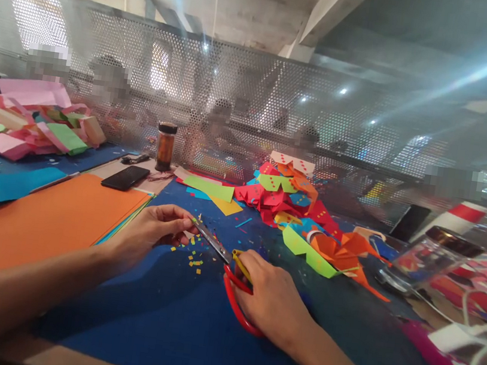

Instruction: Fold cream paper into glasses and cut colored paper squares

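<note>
My right hand [271, 292] grips a pair of scissors [215, 245] with a red handle loop, and a yellow piece shows at the fingers beside it. The metal blades look closed together and point away to the left. At their tips my left hand [167, 224] pinches with thumb and fingers. A tiny greenish bit shows there, but what the fingers hold is too small to make out. Small yellow, green and orange paper scraps [196, 260] lie on the blue table covering [137, 324] beneath the blades.
Orange paper sheets [56, 223] lie at left with a black phone [125, 178] and a dark-lidded jar [165, 147] behind. Cut coloured paper [275, 196] is heaped ahead. A clear cup [429, 263] stands right. Pink paper pieces [20, 124] pile far left. A perforated metal screen [237, 97] runs behind.
</note>
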Action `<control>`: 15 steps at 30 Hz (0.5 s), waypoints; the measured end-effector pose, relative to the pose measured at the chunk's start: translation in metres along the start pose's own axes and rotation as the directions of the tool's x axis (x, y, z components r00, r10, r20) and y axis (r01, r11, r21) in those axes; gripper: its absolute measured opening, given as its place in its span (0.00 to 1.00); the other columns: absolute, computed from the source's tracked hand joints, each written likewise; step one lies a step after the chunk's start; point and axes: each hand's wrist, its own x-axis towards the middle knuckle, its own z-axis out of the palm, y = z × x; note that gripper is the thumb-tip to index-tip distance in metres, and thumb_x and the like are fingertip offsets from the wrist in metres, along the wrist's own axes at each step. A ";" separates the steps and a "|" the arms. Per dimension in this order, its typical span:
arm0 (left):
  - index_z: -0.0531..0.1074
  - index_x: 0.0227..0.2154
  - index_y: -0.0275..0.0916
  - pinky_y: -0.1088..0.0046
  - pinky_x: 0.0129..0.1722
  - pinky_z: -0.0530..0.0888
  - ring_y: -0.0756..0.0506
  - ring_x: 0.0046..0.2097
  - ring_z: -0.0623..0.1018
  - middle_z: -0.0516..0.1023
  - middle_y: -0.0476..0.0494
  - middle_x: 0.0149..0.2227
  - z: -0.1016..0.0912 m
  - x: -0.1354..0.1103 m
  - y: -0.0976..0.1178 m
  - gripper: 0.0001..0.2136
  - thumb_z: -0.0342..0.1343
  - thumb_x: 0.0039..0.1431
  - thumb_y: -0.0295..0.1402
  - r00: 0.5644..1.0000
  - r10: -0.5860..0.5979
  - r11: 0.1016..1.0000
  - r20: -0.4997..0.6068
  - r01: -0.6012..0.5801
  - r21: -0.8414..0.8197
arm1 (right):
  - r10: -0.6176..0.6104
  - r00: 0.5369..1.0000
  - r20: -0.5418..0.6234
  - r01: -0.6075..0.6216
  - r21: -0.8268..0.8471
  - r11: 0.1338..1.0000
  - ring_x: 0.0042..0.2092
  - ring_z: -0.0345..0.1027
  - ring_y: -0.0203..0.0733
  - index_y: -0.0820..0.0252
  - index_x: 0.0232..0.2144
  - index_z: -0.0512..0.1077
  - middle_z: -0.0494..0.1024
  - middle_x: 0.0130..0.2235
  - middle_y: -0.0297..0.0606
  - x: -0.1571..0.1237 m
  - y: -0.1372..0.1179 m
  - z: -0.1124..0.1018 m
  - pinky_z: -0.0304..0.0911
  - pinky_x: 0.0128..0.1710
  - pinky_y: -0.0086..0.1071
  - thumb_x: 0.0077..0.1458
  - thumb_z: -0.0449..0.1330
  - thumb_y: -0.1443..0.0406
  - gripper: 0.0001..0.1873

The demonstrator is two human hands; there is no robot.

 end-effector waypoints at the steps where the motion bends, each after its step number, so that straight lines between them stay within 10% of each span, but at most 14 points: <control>1: 0.76 0.32 0.38 0.82 0.31 0.71 0.55 0.29 0.75 0.79 0.51 0.31 0.000 0.000 0.000 0.07 0.65 0.53 0.36 1.000 -0.002 1.000 0.004 0.002 0.000 | 0.003 1.000 0.003 -0.003 0.000 1.000 0.31 0.69 0.41 0.57 0.34 0.66 0.74 0.35 0.36 0.000 0.000 0.000 0.52 0.29 0.34 0.60 0.54 0.59 0.08; 15: 0.76 0.32 0.38 0.83 0.29 0.70 0.56 0.28 0.74 0.79 0.49 0.34 0.002 -0.003 0.000 0.08 0.66 0.52 0.36 0.999 -0.040 0.999 -0.016 0.040 -0.004 | 0.094 0.995 -0.025 -0.085 0.231 0.969 0.27 0.63 0.37 0.57 0.27 0.63 0.71 0.28 0.34 0.002 -0.005 -0.006 0.52 0.27 0.31 0.57 0.55 0.60 0.09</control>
